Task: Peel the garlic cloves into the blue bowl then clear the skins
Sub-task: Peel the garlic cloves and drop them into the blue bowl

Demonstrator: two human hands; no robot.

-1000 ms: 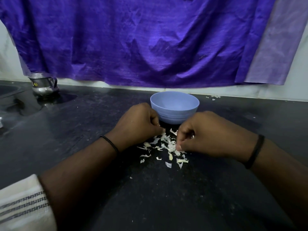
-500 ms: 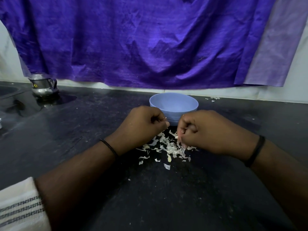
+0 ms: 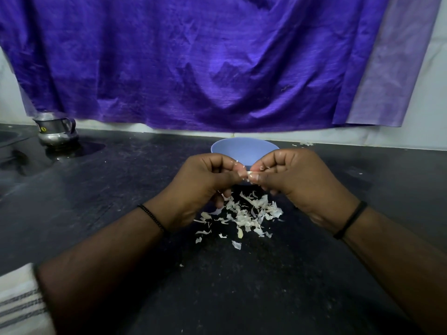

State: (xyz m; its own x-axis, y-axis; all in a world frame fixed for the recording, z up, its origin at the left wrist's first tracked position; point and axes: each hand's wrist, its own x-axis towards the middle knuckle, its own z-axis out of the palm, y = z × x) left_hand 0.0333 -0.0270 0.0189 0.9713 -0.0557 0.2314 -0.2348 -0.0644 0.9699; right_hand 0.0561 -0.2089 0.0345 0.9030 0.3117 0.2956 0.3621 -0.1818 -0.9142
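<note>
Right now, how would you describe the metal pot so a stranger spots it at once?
Follow the black counter to its far left, below the purple cloth. The small metal pot stands there alone, the only shiny steel thing, with a handle and a yellow sticker.

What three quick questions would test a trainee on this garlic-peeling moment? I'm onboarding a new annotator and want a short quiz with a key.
1. True or false: both hands pinch the same garlic clove.
2. Where does the pile of skins lie?
A. inside the blue bowl
B. on the dark counter, nearer the person than the bowl
C. beside the steel jug
3. Fill in: the left hand and right hand work in front of the ____ bowl.

Key
1. True: fingertips of both hands meet on the small pale clove.
2. B: the skins lie on the counter, below the hands.
3. Blue. Whether it holds cloves cannot be seen.
</note>
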